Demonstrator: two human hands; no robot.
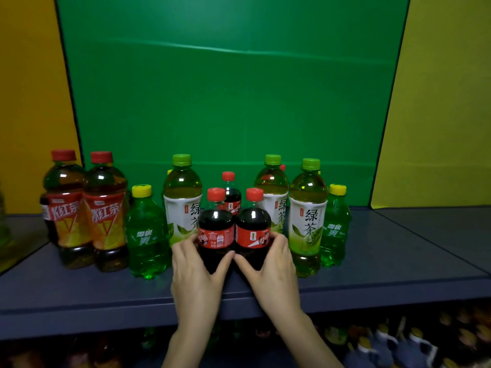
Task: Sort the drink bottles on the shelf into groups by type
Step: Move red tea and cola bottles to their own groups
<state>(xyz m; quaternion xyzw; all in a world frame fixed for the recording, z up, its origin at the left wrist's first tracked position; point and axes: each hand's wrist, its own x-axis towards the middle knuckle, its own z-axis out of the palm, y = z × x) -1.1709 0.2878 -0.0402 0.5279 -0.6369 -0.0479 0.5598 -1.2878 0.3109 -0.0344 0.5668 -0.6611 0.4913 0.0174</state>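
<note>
Two small cola bottles stand side by side at the middle of the blue shelf (79,290). My left hand (196,272) grips the left cola bottle (215,229) low down. My right hand (273,269) grips the right cola bottle (253,227) the same way. A third cola bottle (230,193) stands just behind them. Green tea bottles (182,197) (273,192) (308,216) rise behind and to the right. Two iced red tea bottles (66,208) (106,211) stand at the left. Green soda bottles (146,232) (335,227) flank the group.
A green panel (228,88) backs the shelf, with yellow panels (438,102) on both sides. A lower shelf (398,346) holds more bottles in dim light. Bare shelf surface lies at the right (411,248).
</note>
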